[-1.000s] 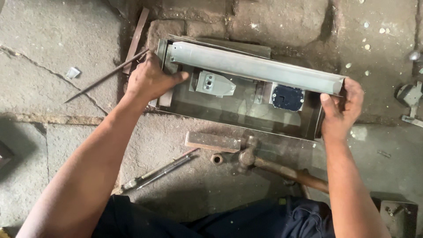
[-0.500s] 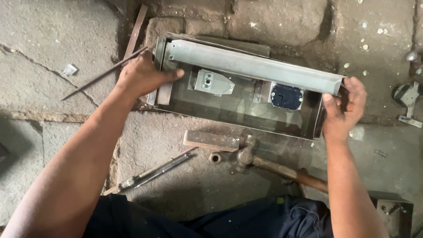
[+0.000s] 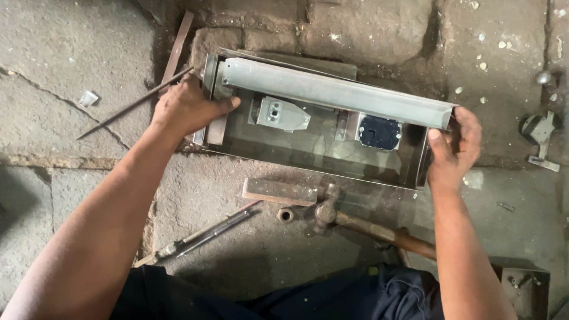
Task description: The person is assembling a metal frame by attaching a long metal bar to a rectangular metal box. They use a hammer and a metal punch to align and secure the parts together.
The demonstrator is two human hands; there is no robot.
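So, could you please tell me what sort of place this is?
Probably a small metalworking workshop, with work done on the ground: both hands grip a sheet-metal tray on a cracked stone floor, with a hammer and a metal rod lying close by.

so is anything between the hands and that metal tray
Nothing visible. The left hand grips the left end of the metal tray and the right hand grips its right end. The hammer lies on the floor nearer the person, apart from both.

Hammer (image 3: 355,222), flat bar (image 3: 278,191), thin rod (image 3: 133,105) on stone floor (image 3: 59,47)
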